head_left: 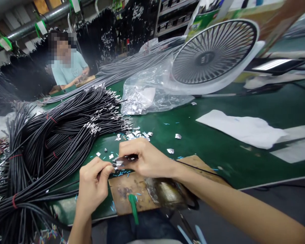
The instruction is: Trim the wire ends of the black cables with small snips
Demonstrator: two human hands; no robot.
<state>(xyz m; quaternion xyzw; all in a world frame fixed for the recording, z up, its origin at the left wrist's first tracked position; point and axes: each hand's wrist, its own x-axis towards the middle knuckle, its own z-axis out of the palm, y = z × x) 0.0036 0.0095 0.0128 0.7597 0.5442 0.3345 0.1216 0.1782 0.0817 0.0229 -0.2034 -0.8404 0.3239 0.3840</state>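
My left hand [94,184] is closed, its thumb and forefinger pinching what looks like the stripped end of a black cable. The cable seems to run off left toward the pile. My right hand [144,157] is closed round a dark slim tool [129,158], whose exact kind I cannot make out. Its tip meets the cable end at my left fingertips, where a bit of silver foil shows. Both hands are over the near edge of the green table, just above a stained wooden board [122,193]. Blue wire scraps [123,173] and crumpled foil pieces [138,135] lie around them.
Bundled black cables [73,125] with red ties fill the left. A clear plastic bag [152,91] of foil bits lies ahead, beside a fan [213,54]. White paper [239,127] lies right. Blue-handled pliers [190,234] are at the bottom. A co-worker [68,69] sits across.
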